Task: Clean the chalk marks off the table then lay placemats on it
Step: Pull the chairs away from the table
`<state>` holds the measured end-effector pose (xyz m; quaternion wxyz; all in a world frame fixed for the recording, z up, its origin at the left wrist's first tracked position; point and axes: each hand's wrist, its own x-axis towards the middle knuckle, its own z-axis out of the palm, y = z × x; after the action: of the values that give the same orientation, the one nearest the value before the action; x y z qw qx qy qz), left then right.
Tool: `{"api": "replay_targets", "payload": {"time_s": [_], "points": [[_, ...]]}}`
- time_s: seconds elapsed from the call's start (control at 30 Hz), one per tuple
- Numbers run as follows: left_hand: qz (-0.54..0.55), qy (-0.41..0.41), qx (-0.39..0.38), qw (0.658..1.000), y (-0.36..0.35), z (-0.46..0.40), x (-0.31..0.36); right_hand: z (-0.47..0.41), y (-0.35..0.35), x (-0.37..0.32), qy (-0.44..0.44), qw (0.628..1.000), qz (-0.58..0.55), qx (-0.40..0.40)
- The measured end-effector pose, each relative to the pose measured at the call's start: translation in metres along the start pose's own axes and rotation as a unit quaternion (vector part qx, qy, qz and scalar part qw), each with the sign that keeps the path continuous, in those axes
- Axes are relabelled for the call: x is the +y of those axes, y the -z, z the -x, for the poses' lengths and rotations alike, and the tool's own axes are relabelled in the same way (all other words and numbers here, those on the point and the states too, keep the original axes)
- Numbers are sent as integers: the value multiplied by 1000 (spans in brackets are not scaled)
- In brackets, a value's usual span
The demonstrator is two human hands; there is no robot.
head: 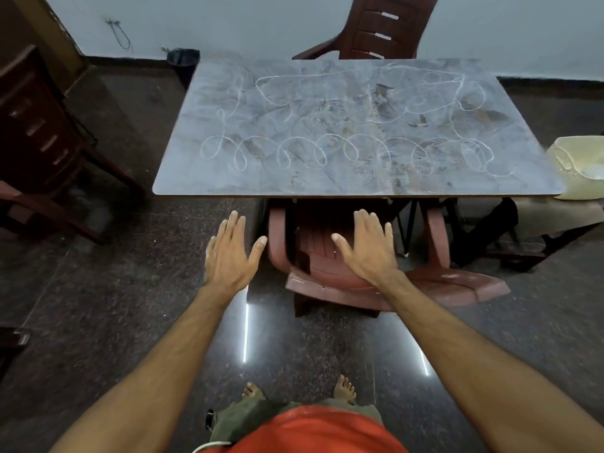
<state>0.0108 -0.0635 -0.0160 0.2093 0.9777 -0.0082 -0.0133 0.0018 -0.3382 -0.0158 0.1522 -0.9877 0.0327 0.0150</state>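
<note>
The left hand (227, 253) hovers flat with fingers spread, holding nothing, just short of the tabletop's (183, 178) near edge; the right hand (367, 248) matches it, also flat and holding nothing, over the red chair (434, 282) tucked under that edge. The chalk marks (346, 148) cover the tabletop from side to side: a row of loops along the near half, looser scrawls beyond. Chalk is probably dry, light dust that should lift under a firm wipe, though dragging it may smear; no cloth or placemats can be made out. The tabletop looks like hard, smooth, mottled grey laminate. Left of it stand a dark chair (39, 135) and, by the far corner, a bin (183, 58); behind it another chair (385, 27); right of it something pale yellow (578, 165). The floor is polished dark stone.
</note>
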Motion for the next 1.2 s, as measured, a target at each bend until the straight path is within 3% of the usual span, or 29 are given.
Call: {"api": "replay_targets", "payload": {"time_s": [0.47, 0.9, 1.2], "points": [[-67, 2, 77, 995, 140, -63, -187, -101, -51, -273, 144, 989, -30, 16], [-74, 21, 84, 993, 193, -190, -306, -250, -100, -414, 183, 982, -37, 21], [-87, -2, 63, 994, 228, -317, -372, -376, -113, -494, 153, 987, -52, 20]]}}
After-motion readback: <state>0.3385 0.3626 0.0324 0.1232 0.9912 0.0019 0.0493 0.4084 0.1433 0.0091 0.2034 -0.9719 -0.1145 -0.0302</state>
